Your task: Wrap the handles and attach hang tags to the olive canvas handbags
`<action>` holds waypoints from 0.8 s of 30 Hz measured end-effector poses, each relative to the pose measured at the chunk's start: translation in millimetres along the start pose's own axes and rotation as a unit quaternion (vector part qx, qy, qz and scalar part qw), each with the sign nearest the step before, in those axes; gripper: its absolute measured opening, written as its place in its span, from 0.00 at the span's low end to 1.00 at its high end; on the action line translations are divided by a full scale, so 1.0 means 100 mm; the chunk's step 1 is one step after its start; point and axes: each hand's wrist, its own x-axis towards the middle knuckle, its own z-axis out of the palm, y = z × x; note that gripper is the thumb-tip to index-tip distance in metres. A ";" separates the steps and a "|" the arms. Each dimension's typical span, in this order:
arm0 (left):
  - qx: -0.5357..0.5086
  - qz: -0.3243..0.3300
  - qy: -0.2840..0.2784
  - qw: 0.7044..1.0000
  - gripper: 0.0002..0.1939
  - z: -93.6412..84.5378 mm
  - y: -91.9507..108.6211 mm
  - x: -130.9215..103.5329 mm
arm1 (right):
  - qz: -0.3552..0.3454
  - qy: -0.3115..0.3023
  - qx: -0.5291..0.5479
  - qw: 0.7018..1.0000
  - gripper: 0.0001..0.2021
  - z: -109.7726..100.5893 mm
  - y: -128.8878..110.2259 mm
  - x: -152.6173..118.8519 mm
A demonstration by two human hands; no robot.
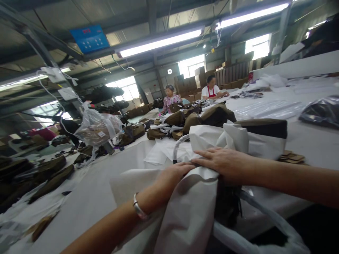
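Observation:
White wrapping paper (pixel 189 211) is bunched over a dark bag (pixel 227 203) at the table's near edge. My left hand (pixel 176 173), with a silver bangle on its wrist, is closed on the paper; a fold hides part of its fingers. Just to the right, my right hand (pixel 221 162) lies across the top of the paper with its fingers stretched out, close to the left fingertips. A wrapped bag handle (pixel 265 211) loops out at the lower right. Another pale wrapped handle (pixel 180 146) arches up just behind my hands.
Behind my hands, several olive-brown bags (pixel 196 123) are piled with white paper. Flat brown cardboard pieces (pixel 292 157) lie at the right, and a dark plastic-wrapped bundle (pixel 323 111) sits farther off. A clear plastic bag (pixel 96 127) hangs at a post. Two people sit across the table.

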 end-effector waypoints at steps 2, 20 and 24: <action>-0.049 -0.061 0.039 0.996 0.19 -0.15 0.06 -0.19 | 0.032 -0.026 -0.014 0.999 0.36 0.03 0.03 0.04; 0.202 -0.073 -0.024 0.976 0.18 -0.14 -0.18 -0.10 | 0.144 -0.050 -0.043 0.987 0.30 -0.19 -0.11 0.04; 0.129 -0.044 -0.010 0.991 0.12 -0.10 -0.29 0.02 | -0.133 0.063 0.033 0.989 0.29 -0.09 -0.26 0.05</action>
